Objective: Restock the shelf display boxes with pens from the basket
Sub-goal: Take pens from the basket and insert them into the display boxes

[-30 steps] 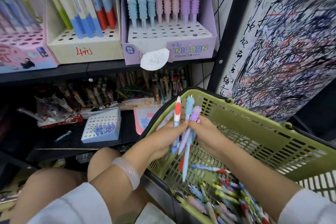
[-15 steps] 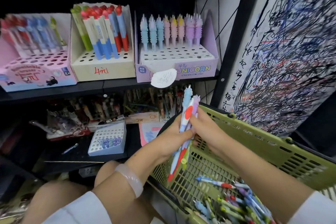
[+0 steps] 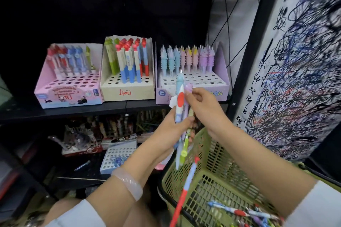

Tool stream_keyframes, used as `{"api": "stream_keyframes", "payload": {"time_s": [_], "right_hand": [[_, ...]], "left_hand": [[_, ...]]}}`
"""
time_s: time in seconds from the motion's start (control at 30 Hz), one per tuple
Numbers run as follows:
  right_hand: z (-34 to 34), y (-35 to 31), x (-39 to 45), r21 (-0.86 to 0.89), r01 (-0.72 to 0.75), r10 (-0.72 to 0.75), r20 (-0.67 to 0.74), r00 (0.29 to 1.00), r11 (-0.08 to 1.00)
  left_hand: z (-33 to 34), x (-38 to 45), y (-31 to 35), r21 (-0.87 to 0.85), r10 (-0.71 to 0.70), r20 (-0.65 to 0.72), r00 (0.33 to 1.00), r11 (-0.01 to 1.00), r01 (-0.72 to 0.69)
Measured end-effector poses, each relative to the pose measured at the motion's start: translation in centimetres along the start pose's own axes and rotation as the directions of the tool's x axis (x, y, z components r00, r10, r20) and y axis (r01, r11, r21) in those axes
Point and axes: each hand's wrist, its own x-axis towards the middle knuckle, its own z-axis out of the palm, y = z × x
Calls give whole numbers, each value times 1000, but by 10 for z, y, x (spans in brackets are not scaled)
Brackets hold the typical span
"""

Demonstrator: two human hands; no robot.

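- Both hands have risen since the earlier frame, from over the basket (image 3: 212,177) up to the front edge of the upper shelf (image 3: 114,108), and a red-and-blue pen (image 3: 186,188) now hangs loose below the bunch, slanting over the basket's near-left corner.
- At the shelf's left end stands a pink display box (image 3: 70,94), pens only in its back rows.
- Next to it, touching, a cream box (image 3: 127,92) holds red, blue and green pens at its back.
- Left hand (image 3: 171,131), a pale bangle (image 3: 129,182) on its wrist, has its fingers curled tight around a bunch of pens (image 3: 180,105), held upright.
- Right hand (image 3: 204,107) pinches the purple top of one pen in that bunch, in front of the purple unicorn box (image 3: 219,96) at the shelf's right end.
- More pens (image 3: 245,213) lie in the basket's bottom, toward its right side.
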Motion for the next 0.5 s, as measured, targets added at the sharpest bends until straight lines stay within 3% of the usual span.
{"api": "stream_keyframes", "payload": {"time_s": [0.07,0.27,0.5], "right_hand": [[5,-3,5,-30,26,-26,3,1000,999],[3,-6,12,-48,43,-43,5,999,998],[15,-3,14,9,43,-44,81,996,999]], "left_hand": [[-2,2,3,27,-10,-43,999,1000,12],[-16,8,0,23,-13,-6,1000,1000,13],[-31,5,-1,-128,-42,31,999,991,46]]}}
